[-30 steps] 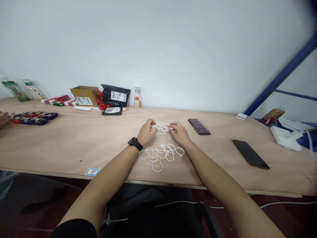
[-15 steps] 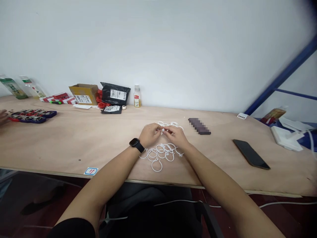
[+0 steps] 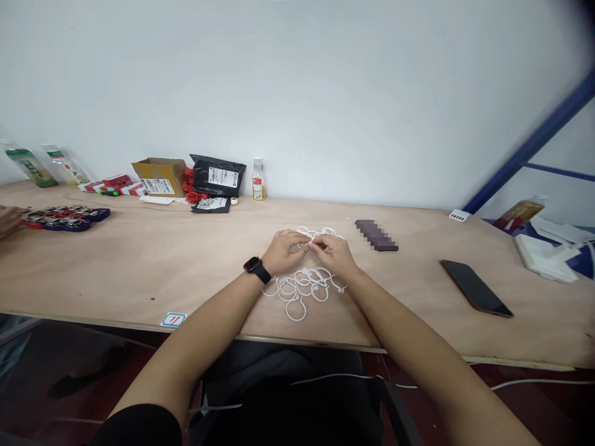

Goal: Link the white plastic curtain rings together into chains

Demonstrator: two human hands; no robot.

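My left hand (image 3: 287, 251) and my right hand (image 3: 335, 254) meet above the table with fingertips pinched together. Between them they grip a white plastic ring, mostly hidden by the fingers. Nearer to me, under my wrists, lies a loose group of white plastic rings (image 3: 296, 309), several of them overlapping and with small tabs on their rims. Just beyond my fingers is a second group of white rings (image 3: 328, 231), partly covered by my hands. A black watch (image 3: 253, 266) is on my left wrist.
On the wooden table (image 3: 204, 248), a phone (image 3: 476, 288) and a blurred dark packet (image 3: 376, 235) lie to the right. Along the wall stand a cardboard box (image 3: 160, 176), a black parcel bag (image 3: 217, 176) and a small bottle (image 3: 258, 179). Another person's hand (image 3: 10, 220) is at far left.
My fingertips have drawn closer together, and the small white part seen between them before is now mostly covered. The view has shifted slightly; the rings on the table have stayed put.
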